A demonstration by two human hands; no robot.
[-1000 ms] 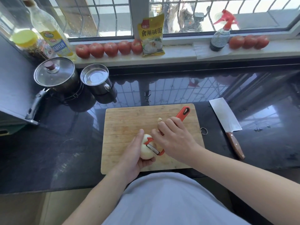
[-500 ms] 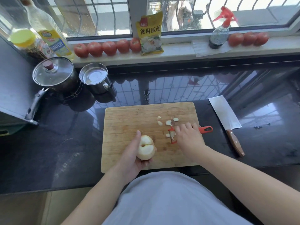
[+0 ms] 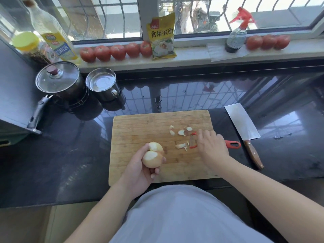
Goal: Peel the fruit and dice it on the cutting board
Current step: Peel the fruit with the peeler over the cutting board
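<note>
A pale yellow fruit [image 3: 153,156], partly peeled with white patches showing, sits in my left hand [image 3: 138,171], which grips it just above the near middle of the wooden cutting board [image 3: 140,127]. To its right my right hand [image 3: 211,148] lies over the red peeler [image 3: 233,144], fingers curled on its handle. The peeler rests flat on the board, its blade end pointing left and the handle tip sticking out past the right edge. Several peel scraps [image 3: 181,132] lie on the board beside the blade.
A cleaver [image 3: 242,123] with a wooden handle lies on the dark counter right of the board. A lidded pot [image 3: 57,79] and a steel cup [image 3: 101,81] stand at the back left. Tomatoes [image 3: 117,52], a yellow packet [image 3: 162,37], a spray bottle [image 3: 235,37] and an oil bottle [image 3: 52,34] line the windowsill.
My right hand took the peeler off the fruit, moved it right and lowered it flat onto the board. Peel scraps now lie on the board. My left hand turned the fruit a little.
</note>
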